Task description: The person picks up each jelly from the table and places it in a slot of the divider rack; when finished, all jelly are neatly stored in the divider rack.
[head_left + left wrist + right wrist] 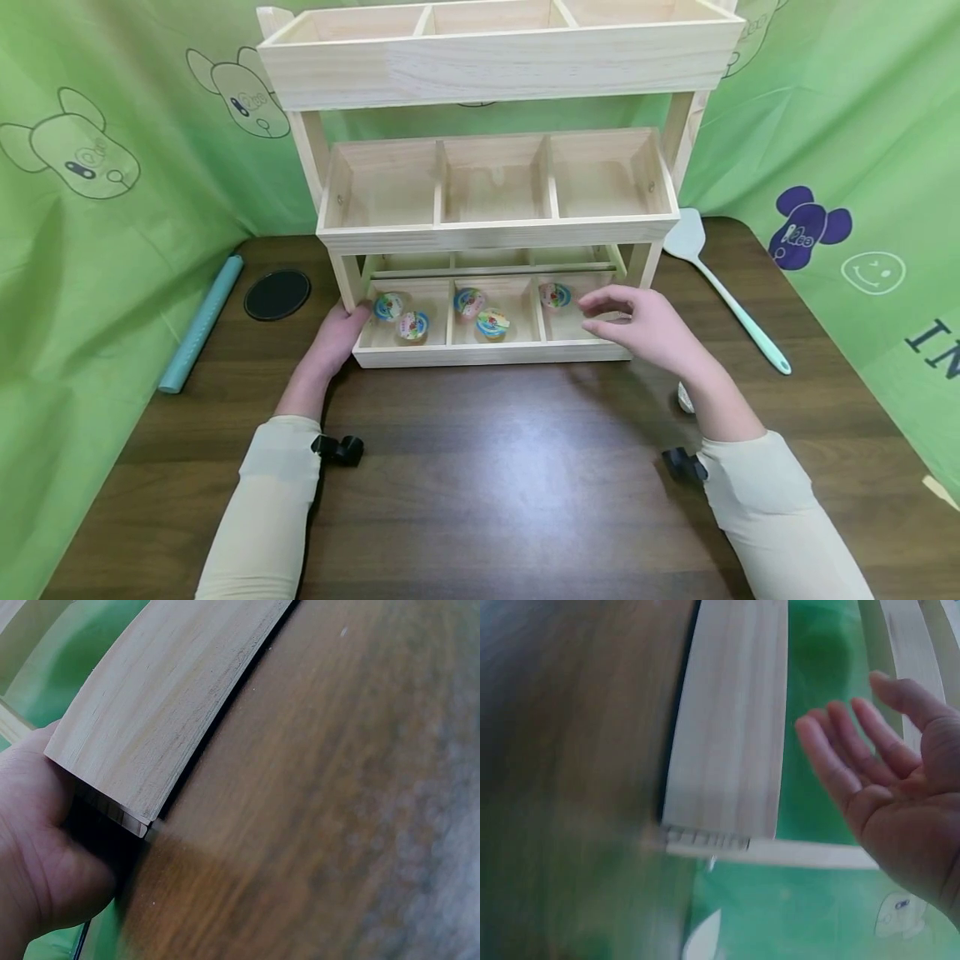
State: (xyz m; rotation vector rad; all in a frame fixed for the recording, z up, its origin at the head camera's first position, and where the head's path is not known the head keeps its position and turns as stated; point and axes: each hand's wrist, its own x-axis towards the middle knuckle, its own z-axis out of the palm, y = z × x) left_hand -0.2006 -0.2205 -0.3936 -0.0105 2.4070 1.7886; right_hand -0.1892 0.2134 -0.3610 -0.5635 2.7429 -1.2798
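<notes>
A wooden three-tier shelf (495, 233) stands on the table. Its bottom tray (491, 358) has three compartments holding small cups with colourful printed lids: two cups (412, 326) in the left, two (492, 323) in the middle, one (555, 295) in the right. My left hand (341, 337) grips the tray's left end beside the leg; most of its fingers are hidden there. Over the right compartment hovers my right hand (641, 325), thumb and fingers parted and loosely bent, holding nothing. In the right wrist view, its bare fingers (866, 754) show beyond the tray's front board (727, 720).
Left of the shelf lie a blue roll (201, 325) and a black round disc (277, 295). A pale spatula (731, 296) with a mint handle leans on the right. A white object (685, 398) is partly hidden behind my right forearm. Green printed cloth (847, 150) surrounds the table.
</notes>
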